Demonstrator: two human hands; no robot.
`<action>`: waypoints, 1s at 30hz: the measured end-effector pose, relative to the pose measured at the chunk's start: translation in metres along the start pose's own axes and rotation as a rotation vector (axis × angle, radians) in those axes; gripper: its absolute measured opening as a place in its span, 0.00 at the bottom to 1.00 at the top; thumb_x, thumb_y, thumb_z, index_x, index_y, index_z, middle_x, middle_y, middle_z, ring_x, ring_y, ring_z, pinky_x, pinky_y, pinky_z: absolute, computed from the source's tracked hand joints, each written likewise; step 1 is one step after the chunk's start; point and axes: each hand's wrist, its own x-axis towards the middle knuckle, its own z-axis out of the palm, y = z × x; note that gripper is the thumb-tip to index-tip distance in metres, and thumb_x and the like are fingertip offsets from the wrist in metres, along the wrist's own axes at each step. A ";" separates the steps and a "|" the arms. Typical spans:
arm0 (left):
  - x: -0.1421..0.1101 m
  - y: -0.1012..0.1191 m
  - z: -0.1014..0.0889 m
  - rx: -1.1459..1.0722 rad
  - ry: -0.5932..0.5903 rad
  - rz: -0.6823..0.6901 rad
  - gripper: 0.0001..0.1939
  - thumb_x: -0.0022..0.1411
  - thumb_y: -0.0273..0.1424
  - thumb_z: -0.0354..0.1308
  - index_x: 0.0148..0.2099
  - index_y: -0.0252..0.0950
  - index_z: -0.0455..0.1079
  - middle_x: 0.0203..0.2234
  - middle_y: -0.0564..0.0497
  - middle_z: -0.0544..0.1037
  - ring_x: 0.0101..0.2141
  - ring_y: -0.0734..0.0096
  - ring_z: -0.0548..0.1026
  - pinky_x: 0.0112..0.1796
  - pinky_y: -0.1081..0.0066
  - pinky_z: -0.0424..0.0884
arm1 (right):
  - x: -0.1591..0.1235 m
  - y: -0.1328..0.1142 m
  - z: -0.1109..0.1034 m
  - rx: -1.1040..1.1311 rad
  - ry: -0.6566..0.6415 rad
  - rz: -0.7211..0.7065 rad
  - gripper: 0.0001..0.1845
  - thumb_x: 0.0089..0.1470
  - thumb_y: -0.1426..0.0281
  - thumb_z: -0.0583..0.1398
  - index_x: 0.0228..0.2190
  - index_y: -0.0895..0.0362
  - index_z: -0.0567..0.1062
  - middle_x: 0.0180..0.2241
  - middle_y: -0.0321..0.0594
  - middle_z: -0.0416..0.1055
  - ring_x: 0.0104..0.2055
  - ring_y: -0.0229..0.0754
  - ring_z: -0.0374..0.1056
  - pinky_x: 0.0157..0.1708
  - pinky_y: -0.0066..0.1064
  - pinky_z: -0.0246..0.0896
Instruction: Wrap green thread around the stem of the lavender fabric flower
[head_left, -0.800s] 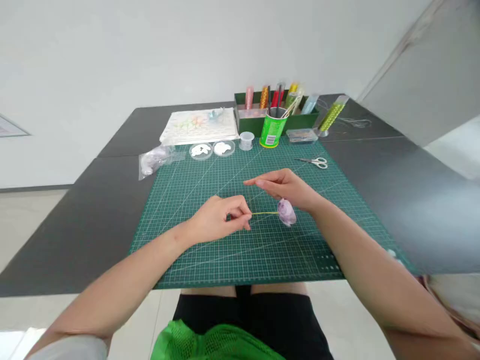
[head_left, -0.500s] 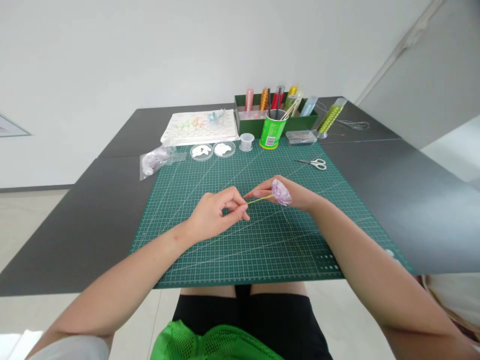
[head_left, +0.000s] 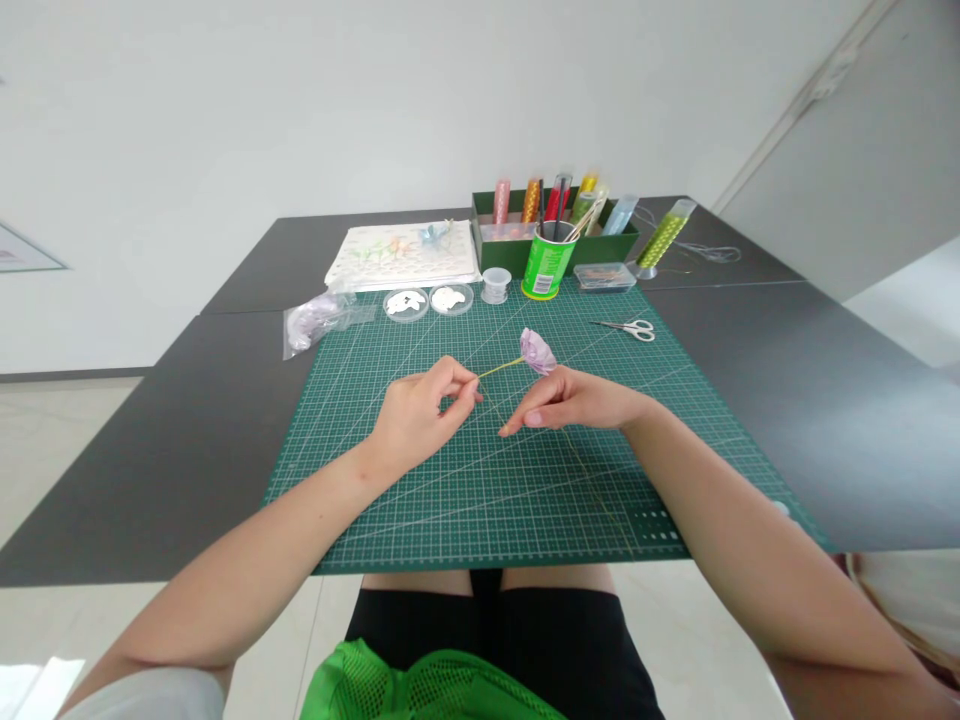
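Observation:
In the head view, my left hand (head_left: pixel 427 408) is closed in a pinch on the thin green stem of a lilac artificial flower (head_left: pixel 538 351). The flower head points right, tilted above the mat. My right hand (head_left: pixel 570 400) is just below the bloom, thumb and forefinger pressed together and pointing left. A fine, pale thread (head_left: pixel 600 496) runs from the stem to these fingertips, then trails from beneath the hand to the mat's front edge. The thread between the right fingers is mostly hidden.
Both hands are over a green cutting mat (head_left: pixel 390 510). White scissors (head_left: pixel 637 329) lie at right. Behind stand a green can (head_left: pixel 546 268) with sticks, a box (head_left: pixel 478 222) of thread spools, two dishes (head_left: pixel 406 305) of white pieces, a plastic bag (head_left: pixel 309 325) and a white board (head_left: pixel 412 265).
The flower has moved left and away from me with my left hand. My right hand has lowered toward me, its fingers now pointing down-left below the bloom.

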 end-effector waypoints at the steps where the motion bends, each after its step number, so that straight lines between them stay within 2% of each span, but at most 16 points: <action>1: 0.000 0.000 0.000 0.007 0.006 -0.001 0.05 0.71 0.29 0.55 0.39 0.38 0.69 0.29 0.55 0.86 0.31 0.72 0.85 0.31 0.77 0.73 | 0.000 0.000 0.000 -0.007 0.005 -0.009 0.24 0.64 0.53 0.63 0.46 0.61 0.85 0.18 0.29 0.55 0.22 0.32 0.46 0.23 0.29 0.40; 5: 0.000 0.001 0.000 0.028 0.029 -0.063 0.04 0.71 0.30 0.57 0.40 0.38 0.70 0.28 0.56 0.86 0.29 0.74 0.84 0.28 0.79 0.70 | 0.002 -0.001 0.001 -0.040 0.049 -0.008 0.22 0.62 0.54 0.65 0.44 0.61 0.86 0.21 0.32 0.62 0.25 0.32 0.50 0.25 0.29 0.43; 11: 0.002 -0.001 0.002 0.055 0.037 -0.166 0.05 0.70 0.31 0.56 0.46 0.39 0.72 0.30 0.56 0.86 0.25 0.74 0.83 0.26 0.77 0.68 | 0.001 -0.001 -0.001 -0.027 0.094 0.072 0.23 0.61 0.55 0.66 0.45 0.62 0.85 0.18 0.27 0.54 0.22 0.31 0.45 0.22 0.29 0.36; 15: 0.003 -0.002 0.001 0.019 0.030 -0.222 0.04 0.70 0.31 0.57 0.42 0.39 0.72 0.28 0.56 0.86 0.26 0.73 0.83 0.28 0.76 0.70 | 0.003 0.001 0.002 0.007 0.129 0.126 0.23 0.61 0.55 0.65 0.44 0.62 0.85 0.16 0.26 0.50 0.20 0.31 0.42 0.21 0.29 0.34; 18: 0.005 -0.004 0.001 -0.081 0.038 -0.300 0.04 0.68 0.32 0.58 0.39 0.39 0.71 0.26 0.56 0.85 0.26 0.71 0.83 0.30 0.75 0.72 | 0.009 0.006 0.006 0.060 0.373 0.156 0.21 0.61 0.55 0.64 0.39 0.62 0.84 0.15 0.25 0.48 0.19 0.31 0.42 0.21 0.29 0.34; 21: 0.008 -0.008 0.003 -0.305 0.047 -0.409 0.05 0.67 0.33 0.59 0.38 0.38 0.71 0.24 0.54 0.84 0.27 0.69 0.84 0.33 0.72 0.76 | 0.016 0.012 0.008 0.193 0.661 0.162 0.18 0.58 0.57 0.65 0.37 0.60 0.81 0.17 0.24 0.49 0.19 0.31 0.41 0.21 0.29 0.34; 23: 0.011 -0.010 0.004 -0.470 0.034 -0.467 0.06 0.66 0.34 0.60 0.38 0.38 0.71 0.23 0.52 0.84 0.27 0.67 0.84 0.33 0.70 0.78 | 0.018 0.015 0.007 0.306 0.773 0.142 0.16 0.55 0.57 0.66 0.35 0.58 0.77 0.18 0.23 0.48 0.19 0.30 0.40 0.20 0.29 0.32; 26: 0.013 -0.013 0.006 -0.636 0.012 -0.512 0.08 0.64 0.36 0.62 0.37 0.37 0.72 0.24 0.49 0.84 0.27 0.66 0.84 0.32 0.69 0.78 | 0.018 0.020 0.002 0.390 0.875 0.127 0.16 0.54 0.57 0.66 0.32 0.55 0.70 0.18 0.23 0.49 0.19 0.30 0.39 0.20 0.29 0.32; 28: 0.013 -0.014 0.007 -0.697 0.007 -0.530 0.09 0.63 0.37 0.63 0.37 0.36 0.72 0.24 0.49 0.84 0.27 0.66 0.83 0.31 0.69 0.78 | 0.018 0.024 -0.001 0.289 0.990 0.169 0.15 0.54 0.58 0.65 0.31 0.54 0.68 0.19 0.25 0.53 0.19 0.32 0.43 0.21 0.29 0.37; 30: 0.013 -0.014 0.007 -0.731 0.003 -0.548 0.09 0.62 0.37 0.63 0.37 0.36 0.72 0.24 0.49 0.85 0.27 0.67 0.83 0.32 0.68 0.78 | 0.018 0.029 -0.004 0.039 1.139 0.209 0.13 0.55 0.60 0.64 0.31 0.54 0.69 0.22 0.29 0.61 0.22 0.35 0.53 0.24 0.30 0.48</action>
